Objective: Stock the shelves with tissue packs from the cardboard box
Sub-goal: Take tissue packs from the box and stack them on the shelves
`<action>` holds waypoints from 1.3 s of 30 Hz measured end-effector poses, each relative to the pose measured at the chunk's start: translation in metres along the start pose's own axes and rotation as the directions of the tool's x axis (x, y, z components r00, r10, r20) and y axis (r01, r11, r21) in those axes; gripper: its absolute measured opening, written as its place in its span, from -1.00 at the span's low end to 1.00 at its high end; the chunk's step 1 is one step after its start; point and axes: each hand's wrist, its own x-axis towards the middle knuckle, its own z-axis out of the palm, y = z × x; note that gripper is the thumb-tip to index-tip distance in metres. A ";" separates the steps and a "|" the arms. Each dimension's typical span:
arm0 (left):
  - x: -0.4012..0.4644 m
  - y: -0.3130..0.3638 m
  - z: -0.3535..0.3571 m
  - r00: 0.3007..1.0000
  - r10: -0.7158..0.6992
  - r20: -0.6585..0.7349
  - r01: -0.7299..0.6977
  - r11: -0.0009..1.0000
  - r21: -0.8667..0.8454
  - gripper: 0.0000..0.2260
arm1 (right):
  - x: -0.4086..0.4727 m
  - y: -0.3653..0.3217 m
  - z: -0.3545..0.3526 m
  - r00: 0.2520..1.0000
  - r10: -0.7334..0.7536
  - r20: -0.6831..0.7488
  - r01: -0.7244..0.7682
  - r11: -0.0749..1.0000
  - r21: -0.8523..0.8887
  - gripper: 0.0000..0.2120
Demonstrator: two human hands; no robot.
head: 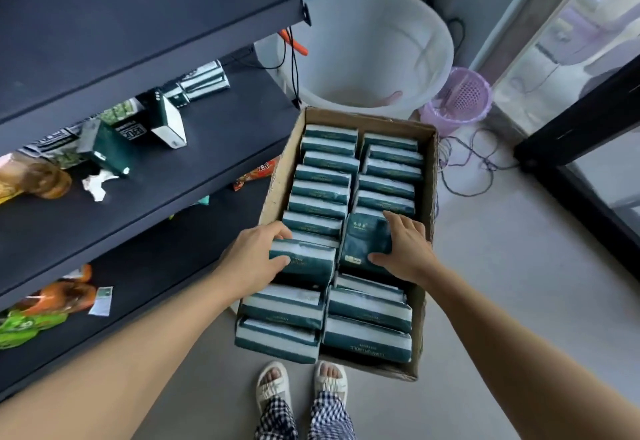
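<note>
A cardboard box (429,176) stands on the floor, filled with two rows of dark green and white tissue packs (325,193). My left hand (256,256) grips one pack (304,261) in the left row, thumb on its near face and fingers over its far side. My right hand (405,249) grips a pack (363,242) in the right row, tilted up so its broad dark green face shows. On the middle shelf (207,162) stand several tissue packs, two of them (107,147) (168,121) tilted.
Dark shelving fills the left side, with snack bags (38,315) on the lower shelf and jars and packets at the left of the middle shelf. A large white bucket (374,48) and a purple basket (460,96) stand beyond the box. Cables lie on the floor at right.
</note>
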 end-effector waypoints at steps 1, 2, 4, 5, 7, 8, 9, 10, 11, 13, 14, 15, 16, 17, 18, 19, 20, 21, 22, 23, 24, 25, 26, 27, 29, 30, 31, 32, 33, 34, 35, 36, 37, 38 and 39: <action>0.004 -0.001 0.001 1.000 0.001 -0.016 -0.001 1.000 -0.016 -0.71 | 0.001 0.001 0.001 1.000 0.008 0.007 -0.008 1.000 0.005 -0.14; 0.008 -0.002 0.001 1.000 0.008 -0.030 -0.009 1.000 -0.027 -0.71 | 0.002 0.002 0.001 1.000 0.013 0.009 -0.013 1.000 0.004 -0.12; 0.013 -0.004 0.002 0.999 0.030 -0.020 -0.031 0.998 -0.053 -0.67 | 0.003 0.002 0.001 1.000 0.027 0.005 -0.027 1.000 -0.007 -0.14; 0.015 -0.006 0.002 0.999 0.034 0.006 -0.034 0.997 -0.073 -0.64 | 0.004 0.002 0.001 0.999 0.035 0.004 -0.035 0.999 -0.014 -0.18; 0.020 -0.010 0.001 0.997 0.026 0.067 -0.019 0.995 -0.102 -0.60 | 0.006 0.003 0.001 0.999 0.047 0.003 -0.047 0.999 -0.024 -0.26; 0.022 -0.011 0.000 0.996 0.018 0.082 -0.010 0.995 -0.104 -0.61 | 0.007 0.004 0.000 0.999 0.048 -0.001 -0.048 0.999 -0.022 -0.30; 0.025 -0.013 -0.001 0.996 0.009 0.087 -0.001 0.995 -0.102 -0.63 | 0.008 0.005 0.000 0.999 0.044 -0.007 -0.044 0.999 -0.012 -0.34; 0.028 -0.013 -0.002 0.996 0.002 0.088 0.006 0.996 -0.094 -0.65 | 0.009 0.006 -0.001 0.999 0.034 -0.015 -0.034 0.999 0.000 -0.38; 0.032 -0.013 -0.003 0.996 -0.004 0.092 0.012 0.996 -0.090 -0.67 | 0.009 0.007 -0.002 1.000 0.018 -0.024 -0.018 1.000 0.016 -0.45; 0.036 -0.013 -0.003 0.994 -0.013 0.105 0.024 0.995 -0.102 -0.75 | 0.007 0.008 -0.005 0.999 -0.013 -0.045 0.015 0.999 0.047 -0.60; 0.037 -0.012 -0.005 0.993 -0.022 0.112 0.036 0.991 -0.125 -0.80 | 0.005 0.008 -0.007 0.998 -0.023 -0.050 0.026 0.998 0.061 -0.65; 0.036 -0.011 -0.006 0.993 -0.029 0.115 0.047 0.986 -0.160 -0.85 | 0.003 0.008 -0.009 0.998 -0.035 -0.050 0.039 0.996 0.076 -0.66; 0.035 -0.010 -0.008 0.993 -0.032 0.114 0.054 0.979 -0.197 -0.88 | 0.001 0.007 -0.011 0.998 -0.047 -0.050 0.051 0.995 0.091 -0.67; 0.033 -0.009 -0.011 0.994 -0.032 0.107 0.056 0.972 -0.229 -0.90 | -0.002 0.006 -0.015 0.997 -0.058 -0.054 0.063 0.992 0.107 -0.68; 0.030 -0.007 -0.015 0.995 -0.031 0.096 0.055 0.964 -0.259 -0.92 | -0.006 0.004 -0.020 0.996 -0.068 -0.056 0.074 0.990 0.120 -0.70; 0.026 -0.004 -0.019 0.996 -0.032 0.081 0.054 0.955 -0.292 -0.92 | -0.009 0.001 -0.027 0.995 -0.079 -0.057 0.086 0.988 0.127 -0.71; 0.022 0.000 -0.025 0.997 -0.035 0.062 0.053 0.943 -0.328 -0.92 | -0.013 -0.003 -0.034 0.994 -0.091 -0.059 0.098 0.987 0.128 -0.71; 0.018 0.003 -0.031 0.998 -0.040 0.045 0.054 0.931 -0.362 -0.90 | -0.016 -0.008 -0.042 0.992 -0.104 -0.064 0.111 0.986 0.122 -0.72; 0.012 0.007 -0.038 0.999 -0.042 0.030 0.050 0.919 -0.391 -0.89 | -0.020 -0.012 -0.051 0.990 -0.118 -0.072 0.125 0.986 0.110 -0.72; 0.007 0.012 -0.046 0.999 -0.041 0.017 0.045 0.909 -0.413 -0.87 | -0.023 -0.018 -0.059 0.987 -0.133 -0.085 0.141 0.985 0.098 -0.72; 0.001 0.016 -0.054 0.999 -0.037 0.003 0.034 0.902 -0.430 -0.86 | -0.027 -0.023 -0.068 0.984 -0.147 -0.099 0.156 0.984 0.087 -0.73; -0.005 0.021 -0.062 0.999 -0.036 -0.014 0.026 0.897 -0.442 -0.85 | -0.031 -0.028 -0.076 0.981 -0.159 -0.113 0.168 0.983 0.078 -0.73; -0.011 0.025 -0.071 0.999 -0.036 -0.035 0.016 0.890 -0.456 -0.85 | -0.035 -0.033 -0.084 0.977 -0.169 -0.128 0.179 0.981 0.069 -0.73; -0.018 0.030 -0.079 0.998 -0.037 -0.056 0.006 0.880 -0.475 -0.85 | -0.039 -0.039 -0.092 0.973 -0.181 -0.146 0.191 0.980 0.057 -0.74; -0.034 0.039 -0.098 0.995 -0.045 -0.094 -0.009 0.859 -0.512 -0.86 | -0.049 -0.052 -0.110 0.962 -0.201 -0.184 0.210 0.977 0.032 -0.75; -0.042 0.044 -0.107 0.992 -0.051 -0.115 -0.017 0.853 -0.521 -0.86 | -0.055 -0.059 -0.119 0.956 -0.212 -0.205 0.221 0.975 0.022 -0.75; -0.050 0.048 -0.118 0.988 -0.058 -0.140 -0.025 0.849 -0.528 -0.87 | -0.062 -0.066 -0.129 0.946 -0.229 -0.228 0.239 0.971 0.019 -0.75; -0.058 0.052 -0.128 0.984 -0.062 -0.169 -0.038 0.847 -0.531 -0.87 | -0.068 -0.073 -0.139 0.935 -0.250 -0.251 0.262 0.965 0.017 -0.75; -0.067 0.056 -0.139 0.977 -0.061 -0.205 -0.058 0.847 -0.529 -0.87 | -0.075 -0.080 -0.149 0.922 -0.274 -0.274 0.289 0.957 0.012 -0.75; -0.076 0.059 -0.149 0.968 -0.060 -0.244 -0.079 0.850 -0.521 -0.86 | -0.081 -0.087 -0.160 0.909 -0.296 -0.294 0.311 0.951 0.003 -0.76; -0.085 0.062 -0.161 0.956 -0.058 -0.288 -0.102 0.854 -0.511 -0.84 | -0.088 -0.095 -0.171 0.896 -0.316 -0.311 0.329 0.944 -0.012 -0.77; -0.095 0.066 -0.173 0.944 -0.053 -0.325 -0.122 0.860 -0.495 -0.83 | -0.094 -0.103 -0.182 0.885 -0.334 -0.324 0.344 0.939 -0.028 -0.78; -0.104 0.070 -0.184 0.932 -0.044 -0.360 -0.143 0.868 -0.476 -0.83 | -0.101 -0.113 -0.193 0.871 -0.355 -0.339 0.362 0.931 -0.043 -0.78; -0.114 0.072 -0.196 0.918 -0.039 -0.395 -0.160 0.875 -0.458 -0.84 | -0.108 -0.124 -0.205 0.854 -0.375 -0.359 0.383 0.922 -0.053 -0.78; -0.123 0.075 -0.208 0.902 -0.035 -0.431 -0.178 0.879 -0.443 -0.85 | -0.115 -0.136 -0.216 0.833 -0.401 -0.381 0.409 0.910 -0.064 -0.78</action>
